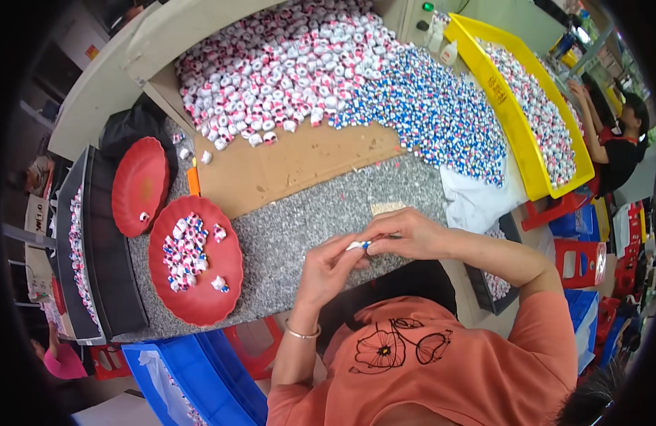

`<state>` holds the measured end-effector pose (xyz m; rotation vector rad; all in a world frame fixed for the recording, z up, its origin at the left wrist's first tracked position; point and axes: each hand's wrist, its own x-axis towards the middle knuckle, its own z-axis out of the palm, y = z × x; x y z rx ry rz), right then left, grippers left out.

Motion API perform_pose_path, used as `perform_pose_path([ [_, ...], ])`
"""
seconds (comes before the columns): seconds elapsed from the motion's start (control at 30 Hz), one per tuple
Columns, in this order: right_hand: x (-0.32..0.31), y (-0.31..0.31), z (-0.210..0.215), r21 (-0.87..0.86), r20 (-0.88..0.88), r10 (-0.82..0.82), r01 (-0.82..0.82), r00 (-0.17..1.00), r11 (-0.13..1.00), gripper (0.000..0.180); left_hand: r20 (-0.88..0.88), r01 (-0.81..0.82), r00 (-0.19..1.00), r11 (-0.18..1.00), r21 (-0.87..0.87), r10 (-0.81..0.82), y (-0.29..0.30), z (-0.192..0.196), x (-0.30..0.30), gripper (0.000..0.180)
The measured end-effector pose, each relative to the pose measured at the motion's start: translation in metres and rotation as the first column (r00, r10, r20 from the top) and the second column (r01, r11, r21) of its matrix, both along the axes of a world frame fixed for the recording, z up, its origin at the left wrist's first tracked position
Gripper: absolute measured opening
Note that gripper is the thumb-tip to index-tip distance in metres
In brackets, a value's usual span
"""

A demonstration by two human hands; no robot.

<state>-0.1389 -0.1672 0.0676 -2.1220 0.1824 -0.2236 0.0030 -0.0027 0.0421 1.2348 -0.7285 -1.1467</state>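
My hands meet over the near edge of the grey speckled table. Between the fingertips of my left hand [323,273] is a small white plastic figure head [355,246]. My right hand [407,234] pinches a small blue body piece [367,244] right against it; whether the two are joined I cannot tell. To the left, a red scalloped plate [200,309] bears a cluster of small white, pink and blue figures [184,248]. Farther away lie a heap of loose white-and-pink heads [271,78] and, beside it, a heap of blue-and-white body pieces [441,99].
A second red plate [140,181] stands behind the first, near an orange-handled tool [193,181]. Brown cardboard [292,165] lies before the heaps. At right are a white cloth [477,202] and a yellow tray [494,89] of pieces. Another person [619,153] sits beyond; blue crates [221,376] stand below left.
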Motion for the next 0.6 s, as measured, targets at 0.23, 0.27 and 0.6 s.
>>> perform_pose_path([
  [0.23,0.055,-0.113,-0.024,-0.517,0.196,-0.324,0.378,0.926,0.768,0.019,0.885,-0.547,0.188,0.794,-0.265,0.425,0.065,0.042,0.097,0.026],
  [0.27,0.063,-0.125,-0.028,-0.512,0.193,-0.311,0.366,0.930,0.777,0.019,0.884,-0.588,0.010,0.718,-0.373,0.468,0.065,0.046,0.100,0.028],
  [0.6,0.090,-0.133,-0.043,-0.657,0.110,-0.236,0.249,0.965,0.712,0.021,0.852,-0.576,0.272,0.785,-0.227,0.446,-0.081,0.001,0.134,0.018],
])
